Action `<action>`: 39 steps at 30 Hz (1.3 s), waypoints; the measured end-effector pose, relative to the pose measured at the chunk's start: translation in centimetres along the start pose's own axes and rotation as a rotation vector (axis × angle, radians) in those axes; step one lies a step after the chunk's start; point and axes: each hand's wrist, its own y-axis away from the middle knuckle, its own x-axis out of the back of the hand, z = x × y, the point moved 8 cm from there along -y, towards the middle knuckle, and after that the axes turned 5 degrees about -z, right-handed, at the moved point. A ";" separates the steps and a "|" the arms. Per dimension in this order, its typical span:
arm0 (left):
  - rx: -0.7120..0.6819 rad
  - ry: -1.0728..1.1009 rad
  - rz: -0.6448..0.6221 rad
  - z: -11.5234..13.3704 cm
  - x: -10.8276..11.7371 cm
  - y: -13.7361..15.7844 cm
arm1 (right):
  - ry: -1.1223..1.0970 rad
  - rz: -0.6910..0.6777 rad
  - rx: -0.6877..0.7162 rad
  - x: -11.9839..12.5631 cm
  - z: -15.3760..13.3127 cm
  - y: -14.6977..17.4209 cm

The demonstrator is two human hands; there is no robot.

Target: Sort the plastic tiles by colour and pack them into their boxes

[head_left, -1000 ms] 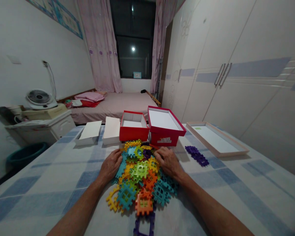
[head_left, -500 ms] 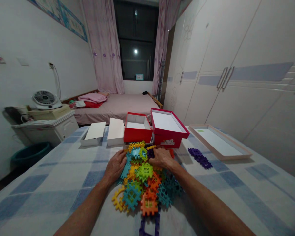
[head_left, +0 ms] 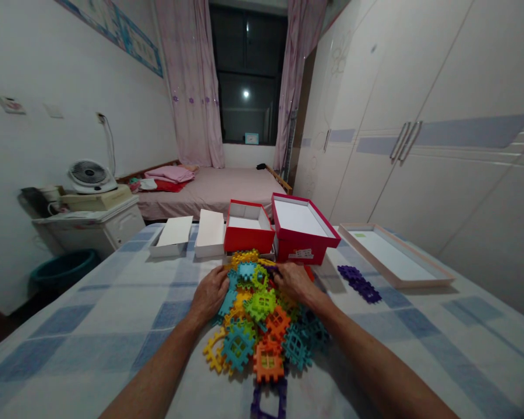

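A heap of toothed plastic building blocks in yellow, teal, lime green and orange lies on the bed-like checked cloth in front of me. My left hand rests against the heap's left side, its fingers curled round the teal and yellow blocks there. On the opposite side, my right hand is closed at the far right of the heap, where a purple block shows by its fingertips. Its hold is partly hidden. A purple square frame block sticks out at the near end.
Behind the heap stand a red box, a crimson box and two white boxes, one white box nearest the red one. To the right lie a shallow tray-like lid and a joined purple block strip.
The view has shifted slightly, moving everything a little to the right. My right hand's fingers have moved slightly at the purple block; my left hand stays against the heap.
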 end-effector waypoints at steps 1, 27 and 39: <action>-0.006 0.004 0.003 0.0 0.0 0.0 | -0.031 -0.005 0.010 0.0 0.0 0.2; -0.024 -0.032 -0.022 -0.1 -0.2 -0.1 | -0.162 -0.126 0.007 -0.8 1.5 -1.0; -0.004 -0.018 -0.014 0.2 -0.2 0.0 | -0.107 -0.124 -0.024 -2.2 0.8 -3.0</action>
